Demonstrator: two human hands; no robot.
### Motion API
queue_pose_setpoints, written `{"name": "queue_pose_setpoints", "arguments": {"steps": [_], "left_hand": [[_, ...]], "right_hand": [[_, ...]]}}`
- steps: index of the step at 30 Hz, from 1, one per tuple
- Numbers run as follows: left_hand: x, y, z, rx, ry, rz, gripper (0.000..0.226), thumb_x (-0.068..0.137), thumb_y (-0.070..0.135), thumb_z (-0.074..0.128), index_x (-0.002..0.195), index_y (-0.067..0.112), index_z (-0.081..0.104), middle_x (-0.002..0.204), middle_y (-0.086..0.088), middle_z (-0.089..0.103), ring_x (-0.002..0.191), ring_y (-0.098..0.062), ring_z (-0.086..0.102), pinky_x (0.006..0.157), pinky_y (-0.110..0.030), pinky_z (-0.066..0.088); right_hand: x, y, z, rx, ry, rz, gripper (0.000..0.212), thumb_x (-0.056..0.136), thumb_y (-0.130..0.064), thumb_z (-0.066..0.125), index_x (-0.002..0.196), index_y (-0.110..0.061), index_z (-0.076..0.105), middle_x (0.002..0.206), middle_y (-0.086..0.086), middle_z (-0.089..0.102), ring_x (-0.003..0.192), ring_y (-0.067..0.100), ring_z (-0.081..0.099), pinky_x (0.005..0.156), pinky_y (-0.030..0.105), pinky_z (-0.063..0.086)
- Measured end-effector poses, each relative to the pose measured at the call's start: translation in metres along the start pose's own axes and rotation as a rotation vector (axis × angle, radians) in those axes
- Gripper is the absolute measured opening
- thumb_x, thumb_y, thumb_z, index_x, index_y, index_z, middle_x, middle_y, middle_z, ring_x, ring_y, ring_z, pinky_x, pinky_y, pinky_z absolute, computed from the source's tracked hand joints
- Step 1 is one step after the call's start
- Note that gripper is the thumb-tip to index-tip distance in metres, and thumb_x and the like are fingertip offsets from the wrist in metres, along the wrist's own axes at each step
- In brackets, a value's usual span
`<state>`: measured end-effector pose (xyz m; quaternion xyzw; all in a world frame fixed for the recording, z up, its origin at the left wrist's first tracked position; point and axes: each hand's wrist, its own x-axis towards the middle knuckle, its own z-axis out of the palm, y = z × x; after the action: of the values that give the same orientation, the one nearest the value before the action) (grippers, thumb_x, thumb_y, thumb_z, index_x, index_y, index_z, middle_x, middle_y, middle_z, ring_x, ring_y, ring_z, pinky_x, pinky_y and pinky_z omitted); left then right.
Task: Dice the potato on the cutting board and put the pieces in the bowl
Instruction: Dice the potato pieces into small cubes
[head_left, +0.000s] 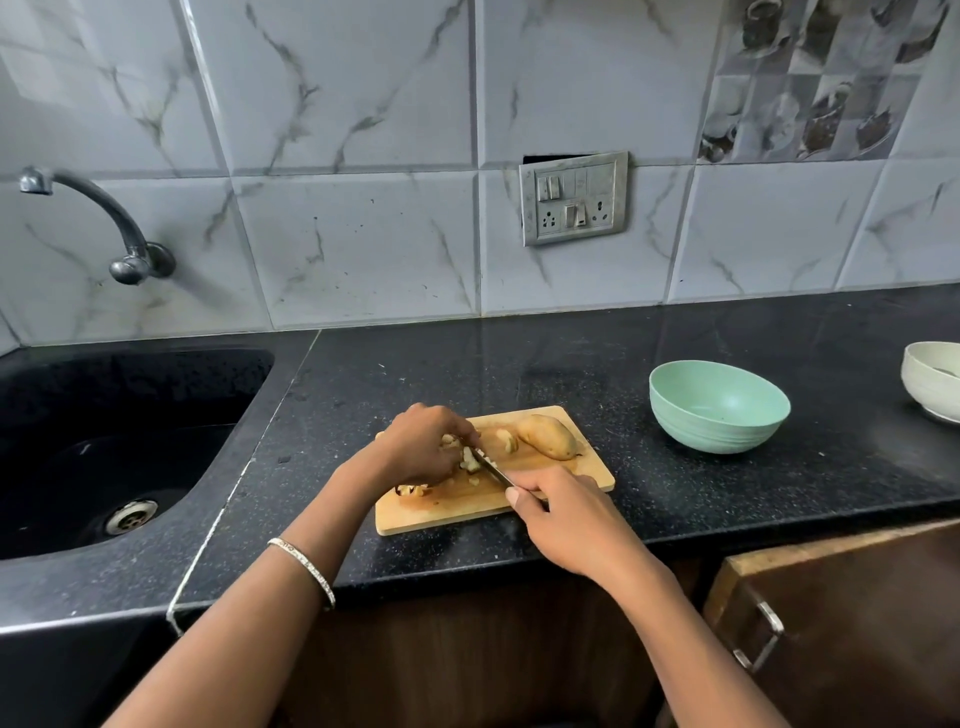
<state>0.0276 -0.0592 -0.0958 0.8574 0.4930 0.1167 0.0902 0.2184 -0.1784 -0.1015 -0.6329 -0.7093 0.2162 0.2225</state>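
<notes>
While the knife (491, 467) cuts: left hand (421, 444) fingers curl over potato pieces (470, 460) on the cutting board (452, 512); tuck those tips back.
Right hand (558, 512): fingers wrapped round the knife; short, even strokes.
Bowl (719, 434): on the counter (675, 493), right of the cutting board.

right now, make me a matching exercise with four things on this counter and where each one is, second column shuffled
1 green bowl
2 knife
3 big potato piece
4 white bowl

a lying on the cutting board's far side
b in the right hand
c empty, right of the board
d at the picture's right edge

Pairs: 1-c, 2-b, 3-a, 4-d
</notes>
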Motion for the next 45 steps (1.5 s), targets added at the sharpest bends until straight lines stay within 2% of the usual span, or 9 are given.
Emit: {"name": "queue_pose_setpoints", "arguments": {"steps": [6, 12, 18, 26, 30, 34, 37, 40, 45], "left_hand": [[0.0, -0.008, -0.008, -0.001, 0.078, 0.023, 0.022, 0.082, 0.019, 0.067, 0.096, 0.033, 0.076, 0.101, 0.014, 0.074, 0.1, -0.009, 0.065, 0.093, -0.032, 0.049], [-0.001, -0.018, -0.017, 0.001, 0.096, 0.0, 0.012, 0.086, 0.03, 0.071, 0.096, 0.032, 0.077, 0.098, 0.016, 0.074, 0.097, 0.0, 0.066, 0.09, -0.03, 0.052], [-0.003, -0.019, -0.026, 0.113, 0.159, -0.07, 0.019, 0.086, 0.032, 0.071, 0.105, 0.029, 0.073, 0.107, 0.012, 0.072, 0.101, -0.007, 0.066, 0.086, -0.031, 0.055], [-0.007, 0.022, -0.022, 0.144, 0.041, 0.268, 0.04, 0.086, 0.029, 0.072, 0.123, 0.041, 0.064, 0.135, 0.014, 0.06, 0.136, -0.009, 0.044, 0.11, -0.042, 0.036], [-0.006, 0.016, -0.012, 0.22, 0.049, 0.259, 0.03, 0.095, 0.032, 0.06, 0.124, 0.038, 0.065, 0.137, 0.012, 0.059, 0.14, -0.008, 0.039, 0.114, -0.042, 0.026], [-0.012, 0.006, -0.011, 0.299, 0.074, 0.208, 0.031, 0.102, 0.035, 0.048, 0.13, 0.032, 0.06, 0.143, 0.014, 0.052, 0.144, -0.006, 0.03, 0.119, -0.044, 0.017], [-0.015, -0.005, -0.009, 0.364, 0.054, 0.144, 0.035, 0.104, 0.037, 0.04, 0.135, 0.031, 0.056, 0.147, 0.011, 0.048, 0.145, -0.009, 0.028, 0.119, -0.046, 0.016], [-0.016, -0.016, -0.006, 0.379, 0.047, 0.058, 0.035, 0.105, 0.037, 0.038, 0.133, 0.03, 0.057, 0.148, 0.005, 0.048, 0.143, -0.015, 0.036, 0.118, -0.049, 0.018], [-0.013, -0.007, -0.007, 0.153, 0.2, -0.009, 0.03, 0.104, 0.028, 0.043, 0.123, 0.026, 0.066, 0.115, 0.004, 0.072, 0.105, -0.025, 0.066, 0.115, -0.05, 0.029]], "right_hand": [[0.006, 0.011, -0.013, 0.106, -0.037, -0.032, 0.031, 0.102, -0.04, 0.054, 0.131, -0.043, 0.064, 0.072, -0.02, 0.057, 0.07, 0.004, 0.054, 0.067, 0.025, 0.045], [0.008, 0.017, -0.04, 0.188, -0.108, -0.054, 0.027, 0.1, -0.034, 0.061, 0.126, -0.042, 0.066, 0.049, -0.025, 0.059, 0.043, -0.003, 0.054, 0.049, 0.006, 0.035], [0.017, 0.024, -0.045, 0.084, -0.068, -0.079, 0.03, 0.095, -0.039, 0.067, 0.124, -0.047, 0.068, 0.058, -0.021, 0.067, 0.072, -0.002, 0.07, 0.091, 0.026, 0.047], [0.022, 0.005, -0.032, -0.094, -0.017, -0.105, 0.039, 0.091, -0.053, 0.066, 0.129, -0.048, 0.063, 0.094, -0.013, 0.06, 0.102, 0.018, 0.066, 0.094, 0.043, 0.052], [0.02, 0.013, -0.035, -0.028, 0.012, -0.116, 0.036, 0.093, -0.05, 0.066, 0.129, -0.046, 0.064, 0.07, -0.016, 0.069, 0.079, -0.003, 0.068, 0.094, 0.036, 0.051], [0.015, 0.027, -0.044, 0.082, -0.037, -0.109, 0.031, 0.092, -0.047, 0.068, 0.123, -0.049, 0.067, 0.063, -0.014, 0.071, 0.085, -0.007, 0.067, 0.098, 0.029, 0.044], [0.009, 0.036, -0.054, 0.15, -0.063, -0.094, 0.026, 0.091, -0.044, 0.071, 0.116, -0.05, 0.071, 0.064, -0.007, 0.073, 0.085, -0.008, 0.066, 0.09, 0.025, 0.042], [0.002, 0.042, -0.065, 0.246, -0.07, -0.079, 0.025, 0.092, -0.032, 0.073, 0.115, -0.041, 0.073, 0.063, -0.002, 0.072, 0.06, -0.009, 0.06, 0.064, 0.011, 0.037], [0.0, 0.052, -0.07, 0.454, 0.016, 0.012, 0.026, 0.096, -0.024, 0.068, 0.122, -0.023, 0.071, 0.067, 0.015, 0.072, 0.042, 0.0, 0.047, 0.045, 0.011, 0.035]]}}
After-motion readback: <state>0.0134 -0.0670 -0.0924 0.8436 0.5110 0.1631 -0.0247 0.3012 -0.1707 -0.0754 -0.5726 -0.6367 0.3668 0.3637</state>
